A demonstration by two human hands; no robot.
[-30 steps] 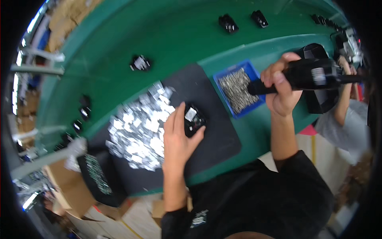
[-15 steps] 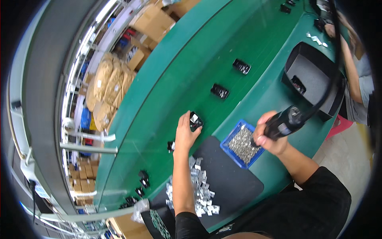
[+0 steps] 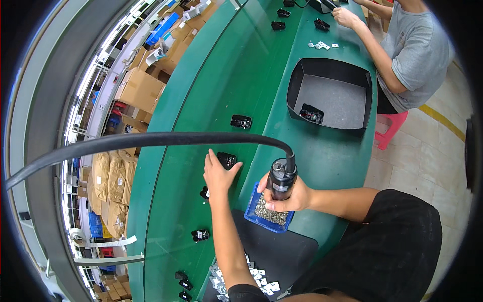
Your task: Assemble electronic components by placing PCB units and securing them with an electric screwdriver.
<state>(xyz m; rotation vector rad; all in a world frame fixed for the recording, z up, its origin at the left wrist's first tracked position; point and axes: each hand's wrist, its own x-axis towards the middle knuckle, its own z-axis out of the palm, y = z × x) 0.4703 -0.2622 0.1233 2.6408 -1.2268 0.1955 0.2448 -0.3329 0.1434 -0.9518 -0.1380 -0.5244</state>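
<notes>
My left hand [image 3: 221,176] reaches over the green belt with thumb and fingers spread around a small black plastic housing [image 3: 227,160]; whether it touches the housing I cannot tell. In my right hand [image 3: 298,195] is a black electric screwdriver [image 3: 282,180], held upright with its cable rising from the top. Its tip is hidden, above or in a blue tray [image 3: 275,227] of small metal screws [image 3: 271,215]. Close to my left wrist, another black housing [image 3: 204,193] is partly covered. Further along the belt are a housing [image 3: 200,235] and one beyond my hand [image 3: 241,121].
A black open box [image 3: 332,95] with one housing inside stands on the right worktop. Silver metal plates [image 3: 261,279] lie on a dark mat [image 3: 282,246]. The thick cable [image 3: 166,138] crosses over the belt. A co-worker [image 3: 412,55] sits at the far right.
The view has swung toward the right. My left hand, earlier with its fingers around a housing with a pale piece, is now spread at a housing. The screwdriver has become upright over the screw tray.
</notes>
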